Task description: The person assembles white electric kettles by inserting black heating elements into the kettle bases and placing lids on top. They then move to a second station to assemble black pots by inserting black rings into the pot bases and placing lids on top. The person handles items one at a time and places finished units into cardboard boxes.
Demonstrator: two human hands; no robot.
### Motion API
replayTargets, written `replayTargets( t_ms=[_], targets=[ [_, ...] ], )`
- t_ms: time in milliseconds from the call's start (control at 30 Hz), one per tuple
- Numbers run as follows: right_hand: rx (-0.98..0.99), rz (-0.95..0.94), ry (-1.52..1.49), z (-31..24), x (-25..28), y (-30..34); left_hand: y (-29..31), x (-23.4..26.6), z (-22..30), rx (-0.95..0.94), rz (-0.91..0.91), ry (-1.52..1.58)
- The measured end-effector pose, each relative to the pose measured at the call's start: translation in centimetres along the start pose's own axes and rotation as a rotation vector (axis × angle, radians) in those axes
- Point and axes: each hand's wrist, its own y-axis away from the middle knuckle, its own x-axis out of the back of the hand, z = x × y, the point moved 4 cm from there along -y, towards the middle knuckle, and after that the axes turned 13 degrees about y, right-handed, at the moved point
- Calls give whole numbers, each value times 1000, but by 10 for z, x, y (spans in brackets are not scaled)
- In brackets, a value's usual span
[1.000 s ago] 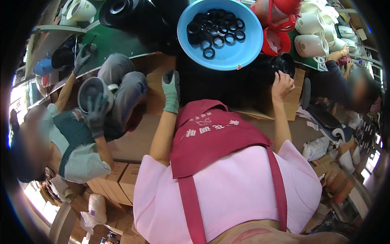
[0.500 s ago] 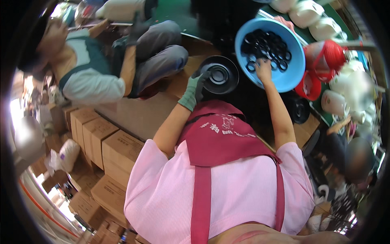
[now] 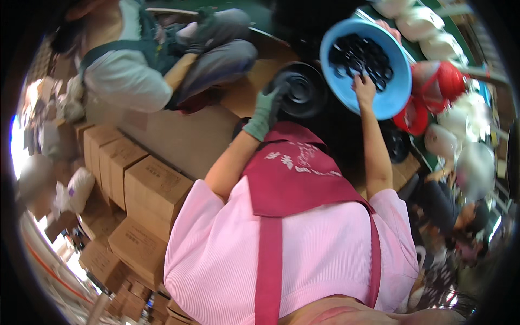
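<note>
My left hand [image 3: 266, 108], in a green and grey glove, grips the rim of a round black disc-shaped part [image 3: 299, 90] with raised rings at its centre. My bare right hand [image 3: 364, 90] reaches into a light blue basin [image 3: 400, 97]. Its fingers are pinched together at the near side of a heap of black rings [image 3: 364, 54], seemingly on one ring; the fingertips are partly hidden. The disc lies just left of the basin, above my dark red apron [image 3: 298, 179].
A co-worker [image 3: 130, 70] sits at the left, hands near the lap. Cardboard boxes [image 3: 154, 189] are stacked on the left. Right of the basin are red plastic containers [image 3: 436, 84] and several white appliance bodies [image 3: 420, 21]. Another black disc [image 3: 398, 145] lies below the basin.
My right hand has shifted slightly within the basin, its fingers now drawn together at the rings. My left hand stays on the disc. The co-worker's raised hand has come down. The whole view has shifted a little.
</note>
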Motion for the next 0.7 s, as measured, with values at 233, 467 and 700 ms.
replayTargets(
  t_ms=[233, 467, 700],
  targets=[
    [106, -383, 30, -165, 1, 141, 9, -31, 6, -228, -203, -229],
    [345, -135, 558, -177, -3, 155, 9, -14, 17, -379, -258, -580],
    [118, -262, -147, -165, -12, 151, 7, -8, 32, -117, -216, -406]
  ],
)
